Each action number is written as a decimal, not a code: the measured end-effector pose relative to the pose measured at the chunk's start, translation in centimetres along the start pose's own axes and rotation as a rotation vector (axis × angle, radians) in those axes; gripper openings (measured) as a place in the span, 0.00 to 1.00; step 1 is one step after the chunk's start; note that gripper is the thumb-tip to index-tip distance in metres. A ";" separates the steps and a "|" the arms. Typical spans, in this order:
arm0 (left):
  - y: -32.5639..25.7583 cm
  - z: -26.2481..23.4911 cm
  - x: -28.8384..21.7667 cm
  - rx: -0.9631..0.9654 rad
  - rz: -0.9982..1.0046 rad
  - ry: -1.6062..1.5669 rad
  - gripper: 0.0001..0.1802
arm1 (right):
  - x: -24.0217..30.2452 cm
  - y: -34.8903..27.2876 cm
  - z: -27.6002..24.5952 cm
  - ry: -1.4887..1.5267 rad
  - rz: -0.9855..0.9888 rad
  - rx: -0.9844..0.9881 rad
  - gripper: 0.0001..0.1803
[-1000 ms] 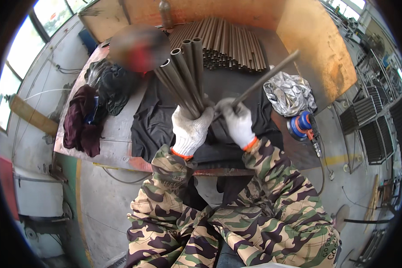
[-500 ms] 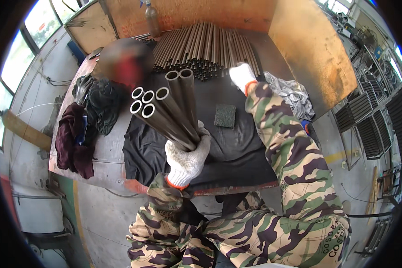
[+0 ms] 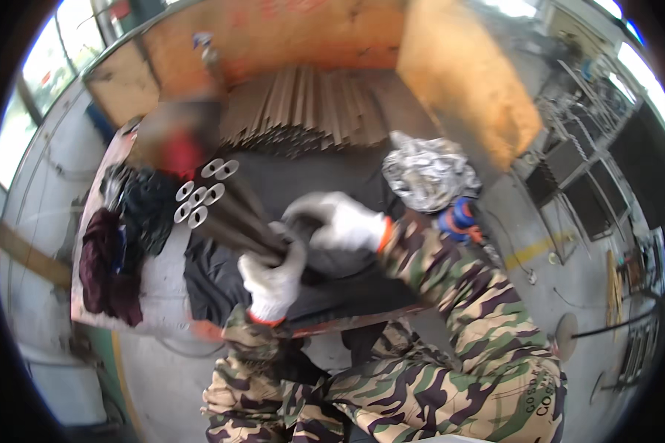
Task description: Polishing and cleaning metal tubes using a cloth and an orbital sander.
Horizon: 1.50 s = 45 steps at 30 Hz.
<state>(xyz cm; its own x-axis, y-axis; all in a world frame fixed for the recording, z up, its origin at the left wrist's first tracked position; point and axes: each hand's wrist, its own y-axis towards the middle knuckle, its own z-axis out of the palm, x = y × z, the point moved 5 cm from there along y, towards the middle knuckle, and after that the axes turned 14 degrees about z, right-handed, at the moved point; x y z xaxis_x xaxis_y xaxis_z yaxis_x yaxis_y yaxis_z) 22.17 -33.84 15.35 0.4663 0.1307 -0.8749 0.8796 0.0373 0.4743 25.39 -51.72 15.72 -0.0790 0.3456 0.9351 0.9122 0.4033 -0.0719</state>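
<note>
While the left hand wraps its fingers around a bundle of pipes left of the frame's centre, the right hand curves close beside it; blur hides whether those fingers hold anything. A pile of pipes lies at the upper middle, beyond a black cloth.

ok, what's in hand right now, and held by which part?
The gloved left hand grips a bundle of metal tubes near their lower ends; motion blur hides whether the gloved right hand holds anything.
</note>
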 end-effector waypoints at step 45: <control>-3.6 -1.4 -3.5 -0.075 -0.016 -0.407 0.11 | -3.6 -6.6 -3.7 -0.793 0.174 -0.525 0.38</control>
<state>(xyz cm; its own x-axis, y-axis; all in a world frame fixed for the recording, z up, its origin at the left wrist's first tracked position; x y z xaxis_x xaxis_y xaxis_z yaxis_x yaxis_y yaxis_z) 17.21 -33.00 16.87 0.4652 -0.2726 -0.8422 0.8847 0.1099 0.4531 21.14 -58.75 14.12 0.0015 0.9140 0.4057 0.9851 -0.0713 0.1568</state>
